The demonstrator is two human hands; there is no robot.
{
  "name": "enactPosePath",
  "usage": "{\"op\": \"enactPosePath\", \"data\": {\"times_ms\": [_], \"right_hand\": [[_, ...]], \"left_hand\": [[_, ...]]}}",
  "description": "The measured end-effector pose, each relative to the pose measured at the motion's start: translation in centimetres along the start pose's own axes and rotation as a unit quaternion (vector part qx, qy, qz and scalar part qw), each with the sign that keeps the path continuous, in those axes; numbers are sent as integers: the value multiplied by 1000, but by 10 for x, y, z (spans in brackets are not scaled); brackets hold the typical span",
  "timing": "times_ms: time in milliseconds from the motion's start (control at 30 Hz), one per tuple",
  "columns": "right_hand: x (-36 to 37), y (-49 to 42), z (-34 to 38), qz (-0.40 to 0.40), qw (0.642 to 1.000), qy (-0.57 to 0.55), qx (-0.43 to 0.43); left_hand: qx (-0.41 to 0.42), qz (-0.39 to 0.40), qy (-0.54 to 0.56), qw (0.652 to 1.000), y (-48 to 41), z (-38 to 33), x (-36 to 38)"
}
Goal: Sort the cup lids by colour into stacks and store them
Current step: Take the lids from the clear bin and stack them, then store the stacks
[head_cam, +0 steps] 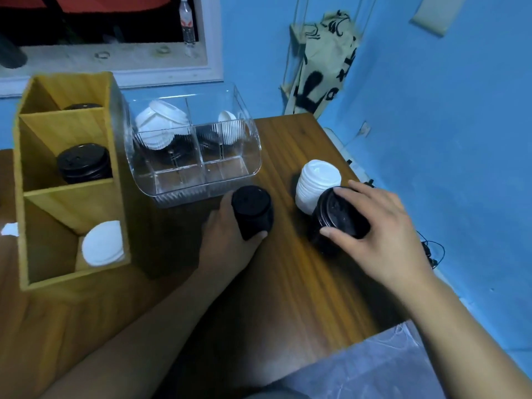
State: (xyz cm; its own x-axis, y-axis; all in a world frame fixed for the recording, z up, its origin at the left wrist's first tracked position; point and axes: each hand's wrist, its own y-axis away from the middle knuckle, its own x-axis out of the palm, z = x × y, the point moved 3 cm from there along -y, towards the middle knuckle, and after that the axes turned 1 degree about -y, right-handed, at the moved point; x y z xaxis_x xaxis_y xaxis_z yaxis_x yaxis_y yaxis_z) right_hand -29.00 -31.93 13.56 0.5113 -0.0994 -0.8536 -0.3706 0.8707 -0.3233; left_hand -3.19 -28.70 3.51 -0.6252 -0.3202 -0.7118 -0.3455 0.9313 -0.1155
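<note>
My left hand (227,240) grips a stack of black lids (252,210) on the wooden table (302,283). To its right, my right hand (377,223) curls over a second black lid stack (334,217), thumb on its near side and fingers on its top. A stack of white lids (315,180) stands just behind that one, touching it. The wooden organiser (72,197) at the left holds black lids (83,165) in its middle compartment, white lids (103,243) in the near one and a dark lid (82,106) at the back.
A clear plastic bin (198,180) with dividers sits behind my left hand and holds loose white lids (161,125) and dark ones. The table's right edge runs close to the blue wall (446,125). A printed cloth bag (325,67) hangs there.
</note>
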Motion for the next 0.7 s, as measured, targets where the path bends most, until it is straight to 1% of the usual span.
{"op": "enactPosePath", "data": {"times_ms": [133,267,367,533,700], "right_hand": [[13,-7,-24,25,999,30,9],[27,-5,-34,54,998,-29,4],[36,-7,-36,58,998,-15,-4],[45,-5,-34,39,998,46,-9],[45,0,-39,41,999,13,-31]], "left_hand": [[28,-12,17,999,-21,-15,21],[51,-28,37,998,-35,-22,39],[74,-52,29,995,-39,-27,49],[78,-73,18,994,-47,-35,55],[60,-63,51,995,-21,-31,42]]}}
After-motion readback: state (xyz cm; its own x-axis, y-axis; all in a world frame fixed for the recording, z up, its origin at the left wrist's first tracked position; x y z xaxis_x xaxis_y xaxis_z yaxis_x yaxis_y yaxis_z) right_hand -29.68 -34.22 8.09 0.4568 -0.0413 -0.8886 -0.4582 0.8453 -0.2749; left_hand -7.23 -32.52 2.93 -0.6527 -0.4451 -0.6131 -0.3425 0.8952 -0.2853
